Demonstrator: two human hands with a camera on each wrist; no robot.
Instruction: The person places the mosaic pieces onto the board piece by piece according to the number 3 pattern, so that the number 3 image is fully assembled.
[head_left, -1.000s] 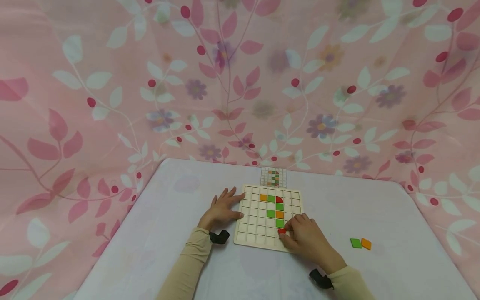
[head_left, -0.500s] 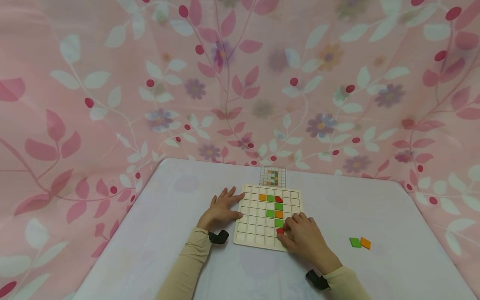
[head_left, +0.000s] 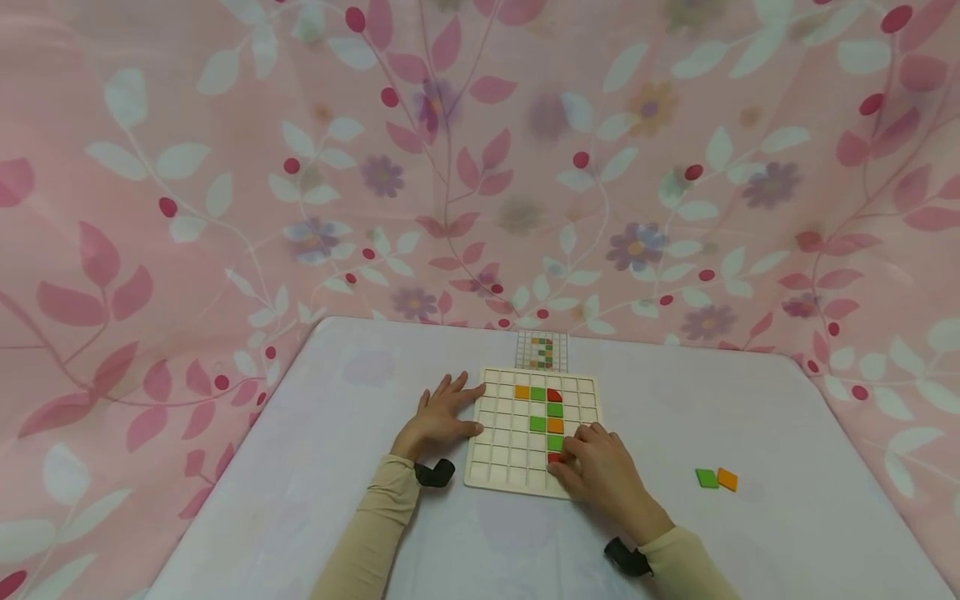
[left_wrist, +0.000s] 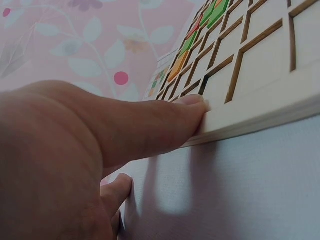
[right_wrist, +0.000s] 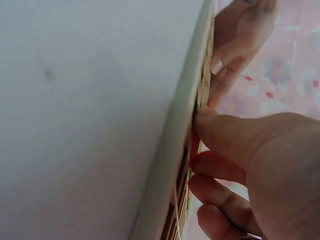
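Observation:
A pale wooden grid board [head_left: 499, 457] lies on the table, with several green and orange tiles and a red tile with a rounded corner [head_left: 554, 395] set in its cells. My left hand [head_left: 441, 422] spreads at the board's left side, fingers fairly straight. In the left wrist view its thumb [left_wrist: 155, 122] rests against the rim. At the lower right of the grid, my right hand [head_left: 606, 473] pinches another red tile [head_left: 553, 457] between thumb and fingers, at the cell below a green tile [head_left: 555, 443]. Most of that red tile is hidden; the right wrist view shows a sliver.
Behind the board lies a card [head_left: 542, 351] printed with a grid of coloured cells. To the right on the white tablecloth [head_left: 810, 517] are a loose green tile [head_left: 707, 478] and a loose orange tile [head_left: 727, 479], side by side. A floral curtain [head_left: 480, 167] hangs behind the table.
My right hand stays at the lower cell and covers slightly more of the red tile. The left hand keeps its place on the board. The whole head view shifts slightly.

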